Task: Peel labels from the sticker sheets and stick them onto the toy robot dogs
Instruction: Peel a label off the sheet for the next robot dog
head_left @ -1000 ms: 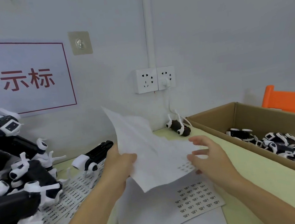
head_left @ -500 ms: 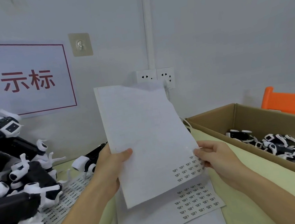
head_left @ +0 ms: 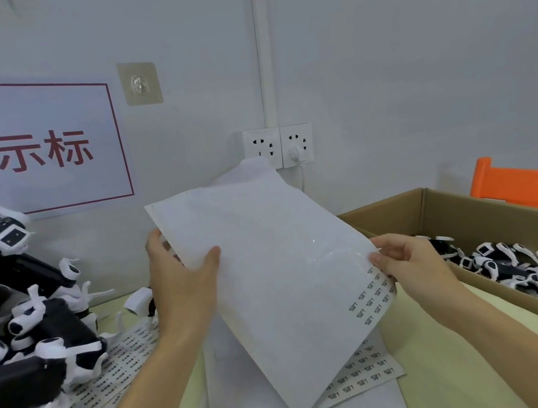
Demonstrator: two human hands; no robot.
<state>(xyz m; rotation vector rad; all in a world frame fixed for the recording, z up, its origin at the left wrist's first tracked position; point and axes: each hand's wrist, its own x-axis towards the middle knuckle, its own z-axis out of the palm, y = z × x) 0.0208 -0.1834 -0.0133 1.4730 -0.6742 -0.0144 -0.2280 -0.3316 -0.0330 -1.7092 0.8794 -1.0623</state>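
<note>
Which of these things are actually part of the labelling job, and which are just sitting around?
Job: white sticker sheet held by left hand and right hand; black-and-white toy robot dogs; brown cardboard box of dogs.
Lying about: white wall sockets; orange chair back; red-lettered wall sign.

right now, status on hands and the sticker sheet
Left hand and right hand both grip the raised sticker sheet. Few labels left, at its right edge. No label peeled yet. Nothing in the way.

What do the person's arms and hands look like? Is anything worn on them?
Both forearms are bare as far as the picture shows: no sleeves visible. The left hand and the right hand wear no gloves; no rings, watch or bracelet can be seen.
</note>
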